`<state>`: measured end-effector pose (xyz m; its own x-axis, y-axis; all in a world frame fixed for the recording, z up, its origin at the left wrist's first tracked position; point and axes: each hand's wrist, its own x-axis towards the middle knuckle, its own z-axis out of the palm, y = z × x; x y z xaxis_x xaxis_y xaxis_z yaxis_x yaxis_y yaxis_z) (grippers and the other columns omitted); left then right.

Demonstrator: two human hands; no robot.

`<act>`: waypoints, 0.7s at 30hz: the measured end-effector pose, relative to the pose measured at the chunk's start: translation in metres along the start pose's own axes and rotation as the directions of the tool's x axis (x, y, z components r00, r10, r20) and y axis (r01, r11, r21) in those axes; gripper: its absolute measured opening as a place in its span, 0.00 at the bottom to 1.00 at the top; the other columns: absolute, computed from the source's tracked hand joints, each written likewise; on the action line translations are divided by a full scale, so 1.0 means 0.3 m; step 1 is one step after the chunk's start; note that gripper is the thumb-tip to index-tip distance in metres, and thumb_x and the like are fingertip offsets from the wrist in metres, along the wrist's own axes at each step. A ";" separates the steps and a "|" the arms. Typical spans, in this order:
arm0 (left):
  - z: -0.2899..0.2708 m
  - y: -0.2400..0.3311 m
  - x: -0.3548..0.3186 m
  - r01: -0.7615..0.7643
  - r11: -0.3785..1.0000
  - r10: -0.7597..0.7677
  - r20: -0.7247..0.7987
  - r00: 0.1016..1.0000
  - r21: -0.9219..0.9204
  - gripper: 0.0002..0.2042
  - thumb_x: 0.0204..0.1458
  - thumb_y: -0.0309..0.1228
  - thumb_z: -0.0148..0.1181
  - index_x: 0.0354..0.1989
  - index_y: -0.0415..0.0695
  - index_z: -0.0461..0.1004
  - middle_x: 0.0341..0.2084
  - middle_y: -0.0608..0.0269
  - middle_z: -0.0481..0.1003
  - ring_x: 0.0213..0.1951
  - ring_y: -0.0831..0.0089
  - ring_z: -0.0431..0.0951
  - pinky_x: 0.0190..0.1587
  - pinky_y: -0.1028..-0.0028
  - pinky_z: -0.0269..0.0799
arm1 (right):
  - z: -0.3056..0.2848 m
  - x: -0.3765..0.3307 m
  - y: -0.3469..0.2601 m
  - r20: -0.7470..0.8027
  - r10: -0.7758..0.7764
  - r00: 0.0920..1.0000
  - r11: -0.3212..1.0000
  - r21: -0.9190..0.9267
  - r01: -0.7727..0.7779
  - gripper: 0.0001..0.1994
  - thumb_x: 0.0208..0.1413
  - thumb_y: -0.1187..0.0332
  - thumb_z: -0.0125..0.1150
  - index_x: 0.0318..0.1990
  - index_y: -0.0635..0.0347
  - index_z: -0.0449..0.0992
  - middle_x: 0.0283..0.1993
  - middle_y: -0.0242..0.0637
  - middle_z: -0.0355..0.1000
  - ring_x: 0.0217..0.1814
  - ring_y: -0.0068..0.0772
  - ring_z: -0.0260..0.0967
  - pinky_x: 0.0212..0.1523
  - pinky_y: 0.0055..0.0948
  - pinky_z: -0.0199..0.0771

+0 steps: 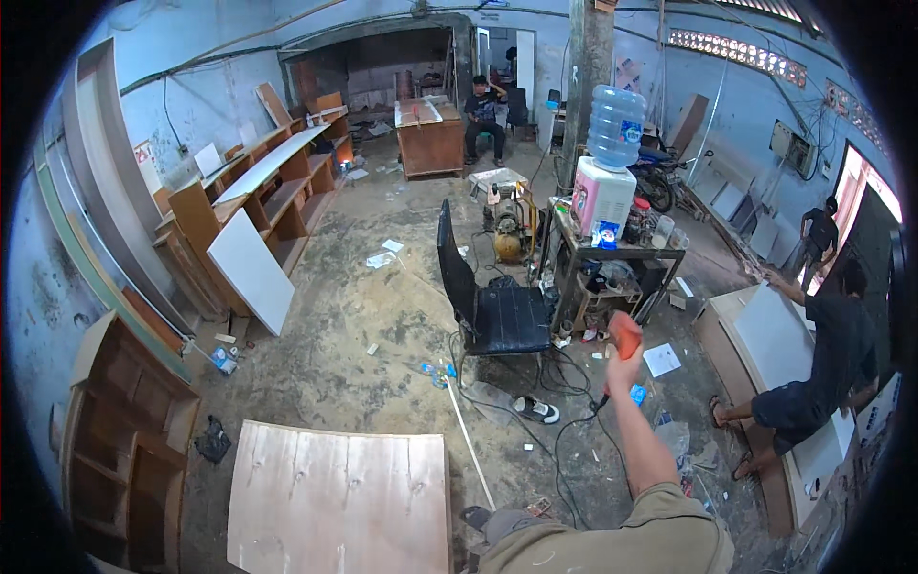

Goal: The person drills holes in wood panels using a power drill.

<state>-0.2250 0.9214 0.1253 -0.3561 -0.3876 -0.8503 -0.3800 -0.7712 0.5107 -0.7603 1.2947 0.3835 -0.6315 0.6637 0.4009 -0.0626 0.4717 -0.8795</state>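
Observation:
My right arm stretches forward from the lower edge. At its end my right hand (614,365) is closed around an orange tool (626,337), held in the air near the black chair (514,320). A dark cord hangs below the hand and trails onto the floor, so it looks like a corded power tool; its exact kind is too small to make out. Left of my body lies a pale wooden panel (344,493). My left hand is out of the picture.
Cables and a shoe (535,410) lie on the floor, along with a white strip (469,435). A water dispenser (601,201) tops a cluttered table behind an air compressor (510,230). At right a person (827,354) leans over a white-topped cabinet (765,320). Shelving (129,459) stands left.

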 end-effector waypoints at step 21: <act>0.557 -0.006 0.241 0.298 0.848 -0.248 0.169 0.954 -0.438 0.29 0.58 0.61 0.33 0.45 0.48 0.71 0.36 0.60 0.74 0.39 0.70 0.74 0.38 0.66 0.71 | 0.079 -1.141 0.021 0.755 0.264 -0.600 0.847 0.115 0.519 0.36 0.45 0.65 0.58 0.66 0.44 0.55 0.42 0.58 0.73 0.45 0.61 0.70 0.45 0.49 0.72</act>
<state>-0.3928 0.9791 0.0841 -0.3900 -0.0929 -0.9161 -0.0549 -0.9908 0.1239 -0.5628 1.0567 0.2347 -0.2218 -0.7119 -0.6664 -0.4698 0.6769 -0.5667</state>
